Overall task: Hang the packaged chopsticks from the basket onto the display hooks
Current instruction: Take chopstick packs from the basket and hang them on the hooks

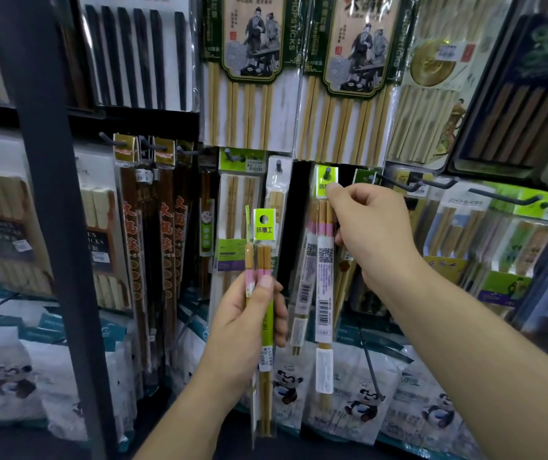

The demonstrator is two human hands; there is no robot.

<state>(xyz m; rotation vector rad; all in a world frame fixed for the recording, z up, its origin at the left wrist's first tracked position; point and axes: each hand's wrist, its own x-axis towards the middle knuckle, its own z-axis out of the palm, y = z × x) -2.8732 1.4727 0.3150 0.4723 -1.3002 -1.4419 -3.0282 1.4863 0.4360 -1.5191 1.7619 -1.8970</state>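
Packs (263,260) stand upright in the gripping left hand (242,322), kept ready; the right hand (368,234) pinches one pack's green header (321,190) to seat it on the hook (327,173).

Left grip (249,323) low centre, holding upright packs (263,260) in front of the display. Right grip (375,234) to their right, pinching hung pack (324,260) just below its hook (327,172). Large packs (249,61) hang above, bags (365,403) lie below, post (50,194) stands far left.

Two held chopstick packs (263,260), two hung pink-banded packs (325,257), two large green-labelled packs (252,44).
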